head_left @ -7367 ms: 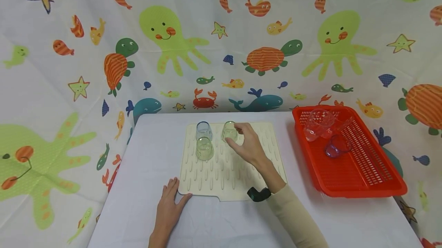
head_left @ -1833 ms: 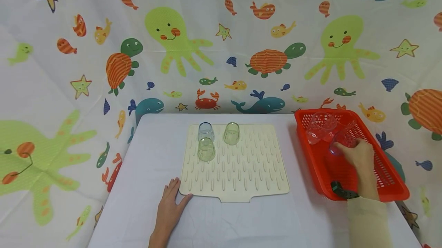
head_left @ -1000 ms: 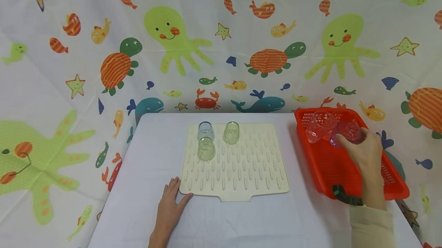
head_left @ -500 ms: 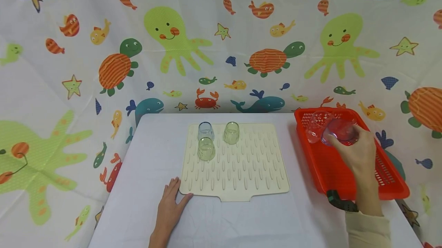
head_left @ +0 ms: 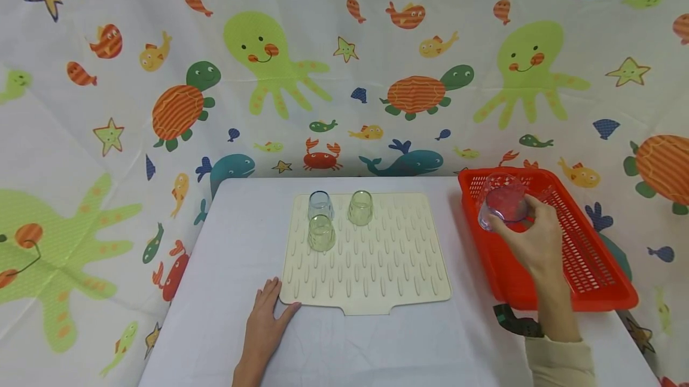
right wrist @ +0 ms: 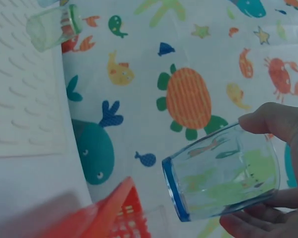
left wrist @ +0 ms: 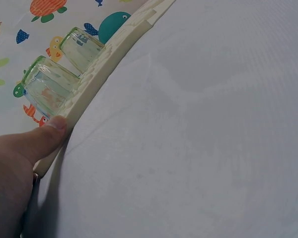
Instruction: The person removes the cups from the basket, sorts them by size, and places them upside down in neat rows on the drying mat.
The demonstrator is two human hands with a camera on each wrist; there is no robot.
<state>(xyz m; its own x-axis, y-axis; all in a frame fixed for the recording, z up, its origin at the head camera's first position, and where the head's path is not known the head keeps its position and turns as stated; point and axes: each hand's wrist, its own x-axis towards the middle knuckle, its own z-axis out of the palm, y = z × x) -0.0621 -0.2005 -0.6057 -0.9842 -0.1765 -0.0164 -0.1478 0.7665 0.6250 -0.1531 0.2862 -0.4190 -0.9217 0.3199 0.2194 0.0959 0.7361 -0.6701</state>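
Note:
My right hand (head_left: 538, 237) grips a clear glass tumbler (head_left: 506, 204) with a blue tint, held over the left back part of the red basket (head_left: 603, 302). In the right wrist view the tumbler (right wrist: 223, 178) is tilted on its side, its thick blue end pointing away from the palm. My left hand (head_left: 264, 321) rests at the near left corner of the cream ridged drying mat (head_left: 398, 255), its thumb on the edge. On the mat stand a blue glass (head_left: 320, 204), a green glass (head_left: 321, 234) in front of it, and another green glass (head_left: 361, 207) to the right.
Further clear glassware (head_left: 497, 180) lies at the back of the basket, partly hidden by the held tumbler. A white cloth covers the table (head_left: 409, 345). Behind it hangs a curtain (head_left: 344, 94) printed with sea animals.
My right hand has let go of the back right green glass, reached into the basket, gripped the tumbler and lifted it leftward. The left hand has stayed at the mat's corner.

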